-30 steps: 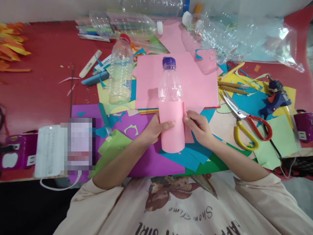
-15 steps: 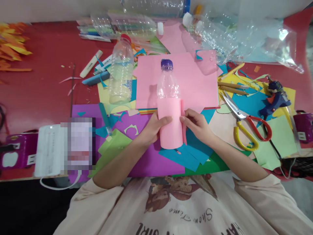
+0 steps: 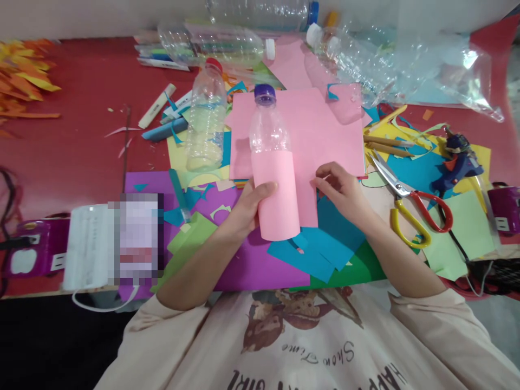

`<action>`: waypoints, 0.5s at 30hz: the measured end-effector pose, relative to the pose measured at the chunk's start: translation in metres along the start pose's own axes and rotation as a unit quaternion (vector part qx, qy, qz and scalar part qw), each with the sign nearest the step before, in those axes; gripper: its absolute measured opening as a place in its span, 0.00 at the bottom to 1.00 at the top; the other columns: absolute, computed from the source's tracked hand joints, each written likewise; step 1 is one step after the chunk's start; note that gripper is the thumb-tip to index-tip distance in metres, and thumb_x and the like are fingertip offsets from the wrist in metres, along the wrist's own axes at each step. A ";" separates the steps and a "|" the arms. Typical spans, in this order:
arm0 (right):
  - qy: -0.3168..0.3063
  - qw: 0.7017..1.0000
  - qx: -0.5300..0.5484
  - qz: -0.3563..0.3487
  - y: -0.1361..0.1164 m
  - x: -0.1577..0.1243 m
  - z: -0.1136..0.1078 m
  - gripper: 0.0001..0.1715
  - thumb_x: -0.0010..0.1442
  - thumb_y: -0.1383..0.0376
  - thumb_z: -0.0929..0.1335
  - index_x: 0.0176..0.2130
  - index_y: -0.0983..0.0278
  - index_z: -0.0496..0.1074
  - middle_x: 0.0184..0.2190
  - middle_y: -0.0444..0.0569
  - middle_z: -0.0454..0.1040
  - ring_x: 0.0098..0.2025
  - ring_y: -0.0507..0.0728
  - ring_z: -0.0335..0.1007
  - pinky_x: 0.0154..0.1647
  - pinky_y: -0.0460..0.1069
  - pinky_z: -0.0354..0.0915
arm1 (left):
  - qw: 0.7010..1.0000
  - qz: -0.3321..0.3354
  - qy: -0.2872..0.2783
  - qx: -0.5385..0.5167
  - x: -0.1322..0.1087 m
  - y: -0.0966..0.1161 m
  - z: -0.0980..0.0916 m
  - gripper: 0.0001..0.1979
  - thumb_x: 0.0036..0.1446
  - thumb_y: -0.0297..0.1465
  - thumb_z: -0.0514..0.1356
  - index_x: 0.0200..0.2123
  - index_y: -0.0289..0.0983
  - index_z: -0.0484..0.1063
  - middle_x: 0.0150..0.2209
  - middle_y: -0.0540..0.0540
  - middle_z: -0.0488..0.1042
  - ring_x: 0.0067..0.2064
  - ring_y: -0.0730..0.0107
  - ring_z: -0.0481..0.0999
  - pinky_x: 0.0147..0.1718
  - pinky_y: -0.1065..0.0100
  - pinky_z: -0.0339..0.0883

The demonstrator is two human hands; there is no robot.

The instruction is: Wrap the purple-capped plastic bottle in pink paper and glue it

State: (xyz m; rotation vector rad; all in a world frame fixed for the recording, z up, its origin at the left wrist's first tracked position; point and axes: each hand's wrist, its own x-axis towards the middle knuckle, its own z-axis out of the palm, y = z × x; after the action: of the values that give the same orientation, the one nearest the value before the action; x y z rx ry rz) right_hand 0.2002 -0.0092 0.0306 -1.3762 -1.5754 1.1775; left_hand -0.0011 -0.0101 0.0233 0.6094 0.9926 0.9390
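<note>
The left hand (image 3: 246,208) curls round the purple-capped bottle (image 3: 270,130) as the right hand (image 3: 343,192), fingertips pinched, draws the pink paper (image 3: 280,214) outward by its edge, apparently loosening it.

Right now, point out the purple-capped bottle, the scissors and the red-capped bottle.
Purple-capped bottle (image 3: 269,130): head view, clear upper body.
Scissors (image 3: 401,189): head view, pivot.
Red-capped bottle (image 3: 206,119): head view, middle of side.
</note>
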 end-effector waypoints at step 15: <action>0.268 0.741 -0.479 0.388 0.050 -0.056 -0.187 0.20 0.50 0.50 0.70 0.20 0.58 0.61 0.20 0.48 0.63 0.22 0.56 0.52 0.27 0.55 0.53 | 1.000 0.020 0.013 0.015 -0.002 0.001 0.005 0.25 0.35 0.43 0.70 0.36 0.36 0.69 0.28 0.51 0.73 0.27 0.71 0.73 0.22 0.71 0.68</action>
State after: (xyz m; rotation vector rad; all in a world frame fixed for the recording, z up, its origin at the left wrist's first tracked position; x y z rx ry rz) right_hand 0.3997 -0.0313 0.0456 -2.9213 -1.1558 0.1359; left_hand 0.0024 -0.0116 0.0269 0.6447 1.0225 0.9714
